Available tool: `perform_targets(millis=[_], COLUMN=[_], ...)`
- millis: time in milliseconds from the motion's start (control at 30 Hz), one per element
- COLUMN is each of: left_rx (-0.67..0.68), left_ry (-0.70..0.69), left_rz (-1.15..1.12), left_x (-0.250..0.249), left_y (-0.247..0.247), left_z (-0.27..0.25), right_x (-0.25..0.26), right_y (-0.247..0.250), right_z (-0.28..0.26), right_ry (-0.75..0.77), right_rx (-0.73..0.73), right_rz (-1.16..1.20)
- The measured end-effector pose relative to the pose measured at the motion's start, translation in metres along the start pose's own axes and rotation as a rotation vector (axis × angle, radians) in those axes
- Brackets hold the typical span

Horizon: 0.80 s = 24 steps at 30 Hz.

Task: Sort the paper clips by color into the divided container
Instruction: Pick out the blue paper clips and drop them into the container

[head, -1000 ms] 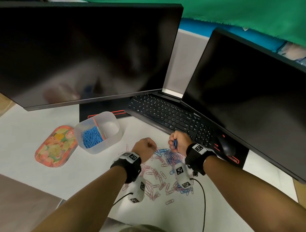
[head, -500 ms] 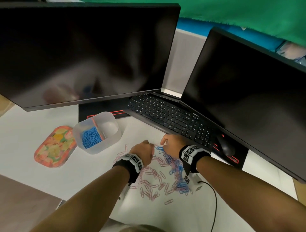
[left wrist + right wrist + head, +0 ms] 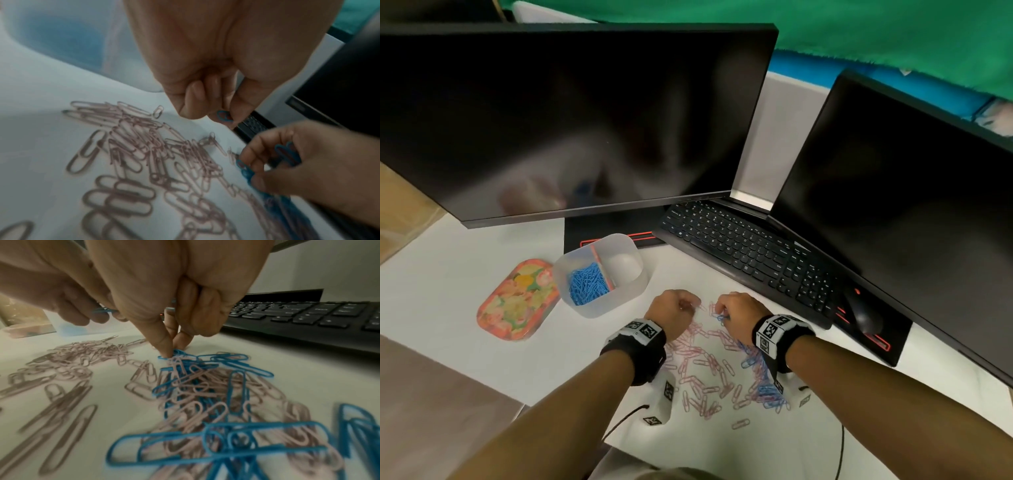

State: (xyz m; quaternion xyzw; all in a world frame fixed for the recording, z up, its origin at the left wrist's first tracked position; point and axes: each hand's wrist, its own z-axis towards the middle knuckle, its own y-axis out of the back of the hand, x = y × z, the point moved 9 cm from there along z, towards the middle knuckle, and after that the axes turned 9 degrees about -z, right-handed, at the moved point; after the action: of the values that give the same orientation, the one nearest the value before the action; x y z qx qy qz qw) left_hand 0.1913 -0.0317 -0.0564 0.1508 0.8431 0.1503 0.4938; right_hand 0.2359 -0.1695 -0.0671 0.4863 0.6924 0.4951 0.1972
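Observation:
Pink paper clips (image 3: pixel 702 370) and blue paper clips (image 3: pixel 767 394) lie mixed on the white desk. The clear divided container (image 3: pixel 606 305) stands to the left, with blue clips (image 3: pixel 587 284) in its left compartment. My left hand (image 3: pixel 690 305) hovers curled at the pile's far edge and pinches a blue clip (image 3: pixel 225 116). My right hand (image 3: pixel 720 313) is down on the pile. Its thumb and forefinger (image 3: pixel 164 344) pinch a blue clip (image 3: pixel 180 353), and more blue clips (image 3: pixel 287 152) sit in its curled fingers.
A black keyboard (image 3: pixel 743 250) and mouse (image 3: pixel 863 311) lie just behind the pile, below two dark monitors (image 3: pixel 571 113). A floral tray (image 3: pixel 517 298) sits left of the container. Wrist-camera cables (image 3: pixel 840 445) trail toward me.
My right hand, raised with a blue clip a second ago, has dropped onto the pile's far end. The left hand has moved slightly forward, toward the right hand.

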Motion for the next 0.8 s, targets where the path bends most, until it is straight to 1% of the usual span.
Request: perform_targets(millis=[133, 233, 367, 433, 500, 567, 633, 700, 733, 800], left_rx=[-0.013, -0.002, -0.011, -0.015, -0.026, -0.038, -0.057, -0.098, -0.128, -0.204], left_ry=[0.082, 0.149, 0.214, 0.233, 0.233, 0.233, 0.241, 0.247, 0.246, 0.243], left_rz=[-0.244, -0.399, -0.603, -0.739, -0.847, -0.93, -1.019, -1.101, -1.124, -1.105], left_x=[0.003, 0.006, 0.01, 0.011, 0.011, 0.009, 0.01, 0.012, 0.015, 0.023], left_y=[0.01, 0.015, 0.026, 0.033, 0.042, 0.053, 0.066, 0.084, 0.095, 0.118], left_z=[-0.008, -0.016, -0.026, -0.032, -0.037, -0.042, -0.048, -0.053, -0.055, -0.054], right_x=[0.001, 0.001, 0.002, 0.005, 0.013, 0.03, 0.053, 0.079, 0.094, 0.125], right_y=[-0.004, -0.006, 0.002, 0.009, 0.017, 0.026, 0.036, 0.044, 0.047, 0.056], right_z=[0.0, -0.001, -0.004, -0.006, -0.006, -0.004, 0.001, 0.005, 0.01, 0.021], right_ry=[-0.008, -0.017, -0.048, -0.065, -0.088, -0.079, -0.062, -0.076, -0.068, -0.034], right_rx=[0.05, 0.063, 0.039, 0.023, 0.004, 0.011, 0.053, 0.138, 0.176, 0.229], right_rz=[-0.02, -0.025, 0.084, 0.196, 0.368, 0.552, 0.727, 0.921, 0.988, 1.05])
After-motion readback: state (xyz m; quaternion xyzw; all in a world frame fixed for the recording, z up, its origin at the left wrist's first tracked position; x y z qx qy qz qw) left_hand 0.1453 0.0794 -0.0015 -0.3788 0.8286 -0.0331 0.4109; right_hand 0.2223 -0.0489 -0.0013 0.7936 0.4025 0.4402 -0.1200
